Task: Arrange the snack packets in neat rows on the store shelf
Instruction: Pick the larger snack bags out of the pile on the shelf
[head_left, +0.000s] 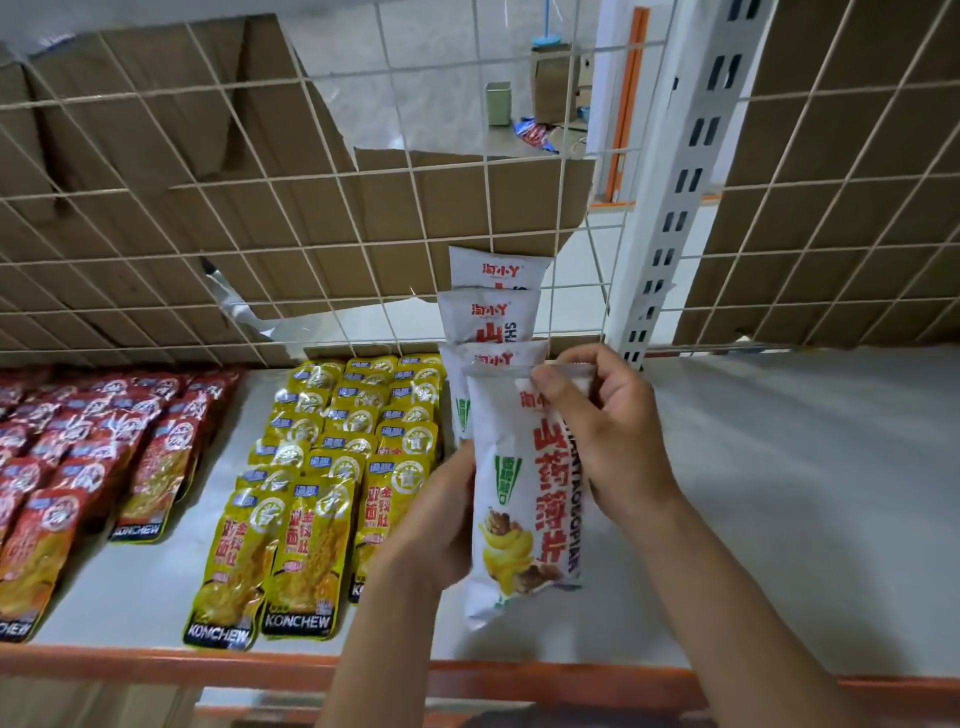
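Both hands hold one white snack packet (524, 499) with red lettering, upright above the white shelf (779, 519). My left hand (436, 525) grips its left edge low down. My right hand (608, 431) pinches its top right corner and side. Behind it a row of matching white packets (493, 312) runs back and leans against the wire mesh back panel (311, 218). To the left lie yellow packets (332, 467) in overlapping rows, and red packets (88, 441) further left.
An orange rail (156, 670) edges the shelf front. A white slotted upright (670, 208) stands at the back right. Flattened cardboard (156, 130) sits behind the mesh. The shelf's right part is bare.
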